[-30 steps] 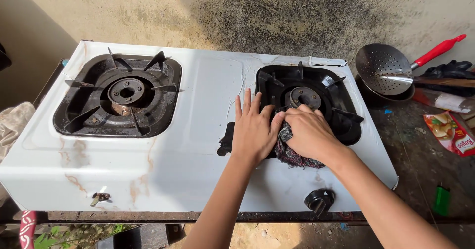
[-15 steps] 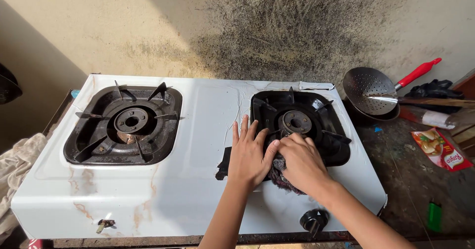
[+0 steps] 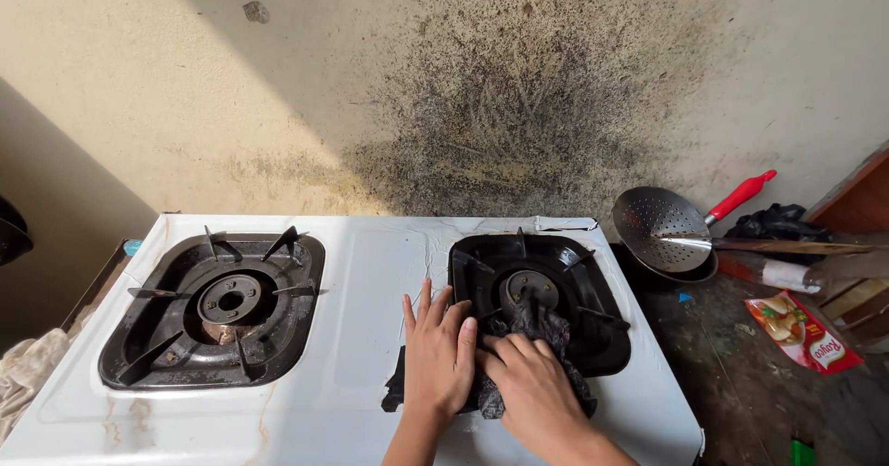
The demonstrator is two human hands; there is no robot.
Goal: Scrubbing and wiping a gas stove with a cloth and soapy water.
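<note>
Dark, mottled woven cloth (image 3: 542, 355), bunched and limp, lies across the front edge of the right-hand black burner well (image 3: 593, 290) of the white enamelled two-burner gas stove (image 3: 370, 272); one end of it drapes up toward the round metal burner cap (image 3: 529, 288). Right hand (image 3: 532, 387): fingers curled down over the cloth's near part, pressing and gripping a fold of it. Left hand (image 3: 437, 355): fingers straight and slightly spread, palm flat on the white top just beside the well, holding nothing, its inner edge touching the cloth. Judgement: cloth is light, soft, no stiffness, will fold and snag on the black pan-support prongs (image 3: 602, 318); likely greasy. Best taken as a wad in the palm, not by a corner. Perforated metal skimmer with a red handle (image 3: 662, 225) sits to the right, well apart.
</note>
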